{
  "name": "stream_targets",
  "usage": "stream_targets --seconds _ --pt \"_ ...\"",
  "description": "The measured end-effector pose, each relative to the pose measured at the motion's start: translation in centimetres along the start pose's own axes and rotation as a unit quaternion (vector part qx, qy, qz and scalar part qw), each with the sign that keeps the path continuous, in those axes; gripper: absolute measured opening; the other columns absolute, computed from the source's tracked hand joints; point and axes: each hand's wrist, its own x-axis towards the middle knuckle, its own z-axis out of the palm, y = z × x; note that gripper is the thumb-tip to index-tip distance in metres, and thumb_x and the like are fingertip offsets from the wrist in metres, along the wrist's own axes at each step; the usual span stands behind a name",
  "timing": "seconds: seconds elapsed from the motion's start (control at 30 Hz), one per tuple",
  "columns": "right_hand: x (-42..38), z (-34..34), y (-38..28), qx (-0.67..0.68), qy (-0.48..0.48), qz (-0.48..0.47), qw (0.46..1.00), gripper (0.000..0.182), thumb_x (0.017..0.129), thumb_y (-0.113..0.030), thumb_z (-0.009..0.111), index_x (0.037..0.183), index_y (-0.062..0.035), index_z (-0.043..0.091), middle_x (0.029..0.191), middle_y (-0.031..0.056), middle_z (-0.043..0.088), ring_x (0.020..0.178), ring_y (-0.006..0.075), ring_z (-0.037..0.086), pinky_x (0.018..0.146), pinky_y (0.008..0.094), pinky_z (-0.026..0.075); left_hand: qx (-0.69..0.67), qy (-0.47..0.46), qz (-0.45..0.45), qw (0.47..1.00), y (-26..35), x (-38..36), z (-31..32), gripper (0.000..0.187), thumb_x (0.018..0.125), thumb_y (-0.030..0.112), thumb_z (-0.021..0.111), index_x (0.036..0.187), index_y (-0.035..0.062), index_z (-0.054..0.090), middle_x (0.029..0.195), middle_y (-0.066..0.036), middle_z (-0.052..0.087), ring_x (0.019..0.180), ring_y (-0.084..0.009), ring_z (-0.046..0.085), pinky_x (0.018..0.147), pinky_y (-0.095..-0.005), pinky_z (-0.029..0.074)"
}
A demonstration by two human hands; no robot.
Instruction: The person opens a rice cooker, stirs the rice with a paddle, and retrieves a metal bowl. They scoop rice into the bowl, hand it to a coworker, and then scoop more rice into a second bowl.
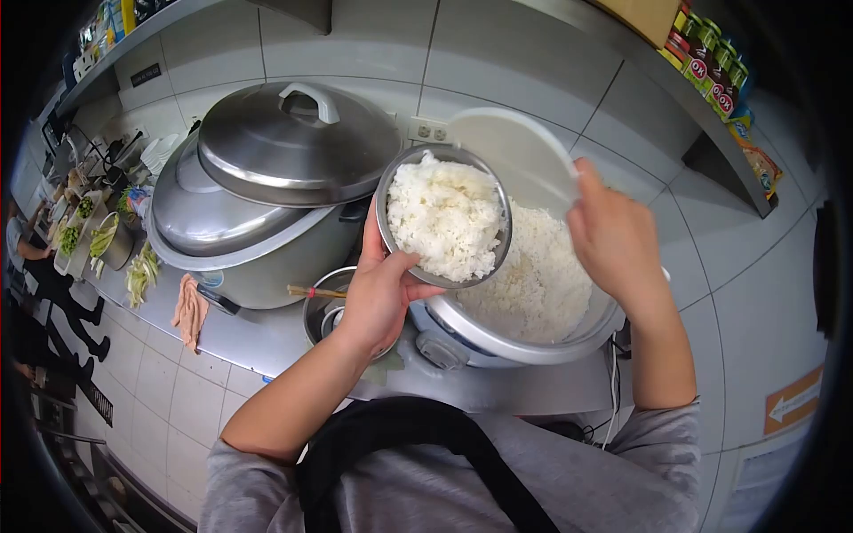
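Observation:
My left hand (378, 298) grips a steel bowl (509, 233) from below and the side, thumb over the near rim. White cooked rice (444, 213) is heaped in it. Just right of the bowl, a large rice cooker (533, 353) stands uncovered, with loose rice (546, 275) inside. My right hand (615, 233), slightly blurred, is closed at the edge of a whitish round lid (520, 155). The lid is tilted up over the back of the cooker, and the bowl partly overlaps both in this view.
A second large cooker (258, 275) with metal lids (249, 151) stands left. A pan (315, 324) with a wooden handle sits between the cookers. Beside them lie a pink cloth (189, 311) and cut greens (142, 274). A shelf (711, 124) hangs overhead; people stand far left.

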Motion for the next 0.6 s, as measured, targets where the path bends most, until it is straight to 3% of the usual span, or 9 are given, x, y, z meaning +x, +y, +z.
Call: stream_targets --seconds 0.03,0.1,0.17,0.23,0.27,0.37,0.43,0.57,0.6 --pt "-0.2 0.9 -0.7 -0.004 -0.002 0.001 1.000 0.029 0.086 -0.012 0.055 0.112 -0.0054 0.047 0.070 0.0152 0.063 0.064 0.0355 0.064 0.058 0.0473 0.049 -0.009 -0.010 0.001 1.000 0.2 -0.6 -0.2 0.081 0.087 -0.002 0.038 0.154 0.0281 0.004 0.149 -0.012 0.034 0.120 -0.0287 0.057 0.078 -0.0336 0.062" --pt "1.4 3.6 -0.8 0.023 -0.103 -0.015 0.994 0.027 0.087 -0.012 0.053 0.112 -0.0058 0.047 0.071 0.0161 0.064 0.067 0.0376 0.063 0.061 0.0490 0.049 -0.030 -0.021 -0.002 0.999 1.5 -0.1 0.4 0.081 0.087 -0.001 0.037 0.154 0.0291 0.003 0.151 -0.012 0.032 0.123 -0.0302 0.055 0.078 -0.0358 0.062" --pt "1.2 2.2 -1.4 0.003 -0.097 -0.016 0.995 0.028 0.088 -0.013 0.053 0.114 -0.0075 0.048 0.072 0.0161 0.064 0.069 0.0393 0.063 0.064 0.0508 0.048 -0.049 -0.026 -0.007 0.998 2.5 -1.5 -0.5 0.081 0.087 -0.002 0.037 0.154 0.0288 0.003 0.151 -0.012 0.031 0.125 -0.0313 0.053 0.081 -0.0376 0.061" --pt "0.2 -1.2 -2.3 0.065 0.003 0.004 0.998 0.028 0.085 -0.011 0.054 0.113 -0.0111 0.051 0.071 0.0132 0.064 0.068 0.0363 0.063 0.061 0.0470 0.046 -0.066 -0.022 -0.015 0.997 3.7 -2.5 -1.5 0.081 0.087 -0.002 0.036 0.154 0.0285 0.003 0.151 -0.013 0.031 0.127 -0.0324 0.051 0.083 -0.0395 0.060" --pt "-0.6 -2.4 -3.1 0.064 0.001 0.001 0.998 0.028 0.085 -0.011 0.054 0.113 -0.0111 0.051 0.071 0.0132 0.064 0.068 0.0363 0.063 0.061 0.0470 0.046 -0.061 -0.013 -0.031 0.998 4.4 -2.7 -1.9 0.081 0.087 -0.002 0.035 0.154 0.0284 0.003 0.151 -0.013 0.030 0.128 -0.0332 0.050 0.086 -0.0407 0.059" --pt "-2.1 -3.8 -3.8 -0.007 -0.043 -0.065 0.997 0.037 0.083 -0.008 0.056 0.119 -0.0156 0.056 0.077 0.0071 0.062 0.071 0.0285 0.061 0.064 0.0405 0.042 -0.071 -0.010 -0.036 0.997 5.2 -1.9 -2.0 0.081 0.087 -0.004 0.034 0.154 0.0282 0.002 0.152 -0.013 0.028 0.130 -0.0329 0.048 0.087 -0.0406 0.059" --pt "-3.0 -1.9 -4.0 -0.152 -0.031 -0.120 0.981 0.052 0.081 -0.004 0.056 0.130 -0.0231 0.057 0.084 0.0019 0.057 0.076 0.0212 0.056 0.070 0.0355 0.036 -0.043 -0.015 -0.003 0.999 5.5 -1.2 -2.2 0.081 0.087 -0.004 0.033 0.154 0.0280 0.001 0.151 -0.013 0.030 0.129 -0.0318 0.049 0.085 -0.0391 0.060" --pt "-4.8 -2.3 -1.4 -0.225 -0.047 -0.096 0.968 0.063 0.082 -0.002 0.054 0.139 -0.0309 0.052 0.087 0.0003 0.052 0.079 0.0187 0.052 0.073 0.0367 0.035 -0.001 -0.027 0.047 0.999 5.1 0.8 -2.4 0.080 0.087 -0.005 0.032 0.154 0.0268 0.001 0.148 -0.015 0.034 0.123 -0.0301 0.054 0.082 -0.0354 0.061" --pt "-5.2 -2.6 -1.0 -0.274 -0.060 -0.078 0.957 0.064 0.082 -0.002 0.054 0.138 -0.0323 0.052 0.087 0.0004 0.053 0.080 0.0186 0.052 0.074 0.0364 0.035 -0.005 -0.037 0.040 0.999 5.4 1.0 -2.5 0.079 0.088 -0.004 0.033 0.154 0.0252 0.002 0.151 -0.016 0.026 0.130 -0.0352 0.046 0.096 -0.0485 0.053"
